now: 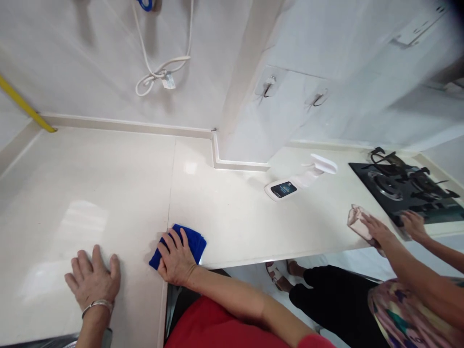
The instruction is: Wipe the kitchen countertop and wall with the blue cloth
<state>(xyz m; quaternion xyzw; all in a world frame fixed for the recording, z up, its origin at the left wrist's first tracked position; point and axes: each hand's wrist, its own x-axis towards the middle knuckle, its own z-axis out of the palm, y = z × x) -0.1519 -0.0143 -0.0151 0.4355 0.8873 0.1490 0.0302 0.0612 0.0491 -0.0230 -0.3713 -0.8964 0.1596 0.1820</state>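
Observation:
My left hand (94, 280) lies flat on the white countertop (119, 193), fingers spread, with a bracelet (97, 305) at the wrist. Under my right hand (177, 258) is a folded blue cloth (195, 241); the fingers press down on it and the thumb curls at its near edge. The cloth rests by the counter's front edge, over a seam. Beyond it to the right stands a white spray bottle (284, 190) with a dark label.
At the right, a co-worker's hand (380, 231) presses a pale cloth (357, 220) on the counter; the other is at a black gas stove (398, 188). A wall corner (241, 166) juts into the counter. A yellow pipe (25, 104) enters at the left. A white cord (159, 75) hangs above.

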